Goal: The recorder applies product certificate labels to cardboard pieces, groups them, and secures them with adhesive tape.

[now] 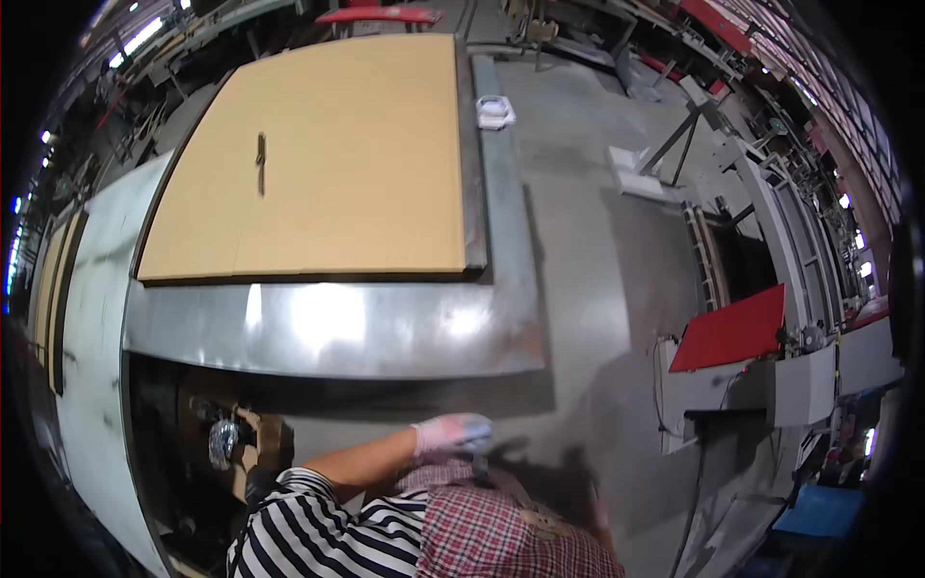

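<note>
My left hand (451, 433), in a white glove with grey-blue fingers, is in front of my body, just off the near edge of a metal table (405, 332). Its fingers look curled, and a small dark piece shows below them, too blurred to name. Low beside the checked apron, my right hand (600, 515) is a smeared sliver; its fingers cannot be made out. On the table lies a large tan panel (356, 164) with dark edges. A slim dark tool (260, 164) rests on it. A white roll (495, 113) sits on the table's right strip.
Under the table, at left, are a cardboard box (275, 441) and a shiny silver roll (224, 443). A pale tabletop (101, 279) adjoins on the left. To the right, across the grey floor (578, 231), stand a red panel (729, 329) and grey machine frames (771, 222).
</note>
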